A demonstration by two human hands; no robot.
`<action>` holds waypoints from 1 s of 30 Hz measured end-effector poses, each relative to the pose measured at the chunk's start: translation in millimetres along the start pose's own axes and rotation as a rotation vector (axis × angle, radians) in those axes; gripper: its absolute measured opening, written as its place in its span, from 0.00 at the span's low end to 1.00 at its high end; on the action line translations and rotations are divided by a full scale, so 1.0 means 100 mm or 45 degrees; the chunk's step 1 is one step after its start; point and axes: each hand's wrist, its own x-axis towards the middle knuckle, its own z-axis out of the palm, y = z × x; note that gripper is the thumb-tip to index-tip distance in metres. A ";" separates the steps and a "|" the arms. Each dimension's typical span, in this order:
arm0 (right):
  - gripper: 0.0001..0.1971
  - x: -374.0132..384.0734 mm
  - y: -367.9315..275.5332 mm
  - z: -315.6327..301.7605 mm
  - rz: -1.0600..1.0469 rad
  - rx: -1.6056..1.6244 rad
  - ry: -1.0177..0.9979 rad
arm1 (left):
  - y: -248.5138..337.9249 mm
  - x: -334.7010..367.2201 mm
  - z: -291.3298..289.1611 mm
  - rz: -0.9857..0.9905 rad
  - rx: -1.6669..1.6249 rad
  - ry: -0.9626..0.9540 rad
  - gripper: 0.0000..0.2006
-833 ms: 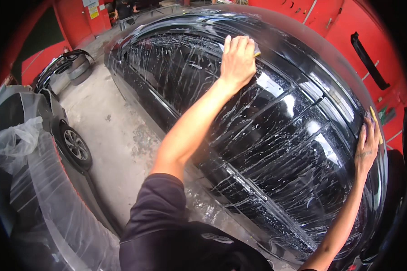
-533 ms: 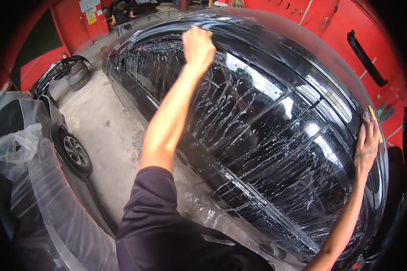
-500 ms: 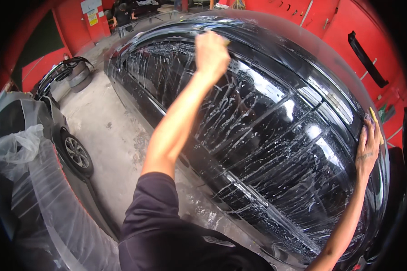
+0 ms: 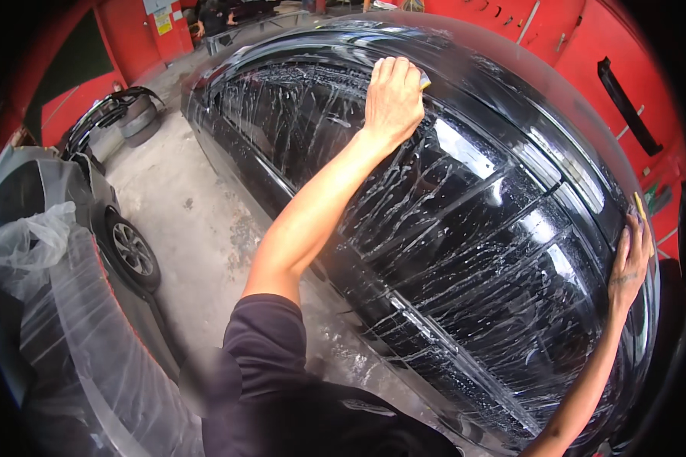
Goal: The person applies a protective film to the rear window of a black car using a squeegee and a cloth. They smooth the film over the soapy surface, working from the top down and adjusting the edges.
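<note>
A black car (image 4: 465,236) fills the middle and right, its side windows and roof edge wet with whitish streaks and drops. My left hand (image 4: 395,103) presses at the roof edge above the side windows. Its fingers are closed around a small pad (image 4: 424,80) with grey and yellow edges, mostly hidden by the hand. Farther right, my right hand (image 4: 630,259) lies against the car's roof, fingers together and stretched upward. A thin yellow strip (image 4: 639,206) shows past its fingertips, seemingly the edge of a flat piece held under them; the rest is hidden.
To the left stands another car (image 4: 132,242), partly draped in clear plastic sheeting (image 4: 91,327). A concrete floor strip (image 4: 198,206) runs between the cars. Stacked tyres (image 4: 139,122) stand at the far left. Red walls (image 4: 556,46) surround the space, and a person (image 4: 212,19) is at the back.
My left hand has moved to the right and slightly down along the roof edge, with the pad in it. The view has shifted a little; my right hand stays at about the same place.
</note>
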 end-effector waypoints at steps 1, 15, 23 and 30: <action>0.20 -0.02 0.04 0.00 -0.010 -0.014 -0.002 | -0.06 0.00 0.02 0.084 -0.005 0.066 0.09; 0.20 -0.10 0.13 -0.01 0.019 -0.044 0.014 | 0.26 -0.12 0.04 0.024 -0.216 0.005 0.17; 0.19 0.05 -0.17 0.06 0.034 0.142 -0.011 | -0.58 -0.10 0.05 -0.482 0.122 -0.033 0.09; 0.19 -0.06 0.00 -0.09 0.041 0.036 -0.022 | 0.02 -0.11 -0.03 -0.117 -0.234 0.080 0.11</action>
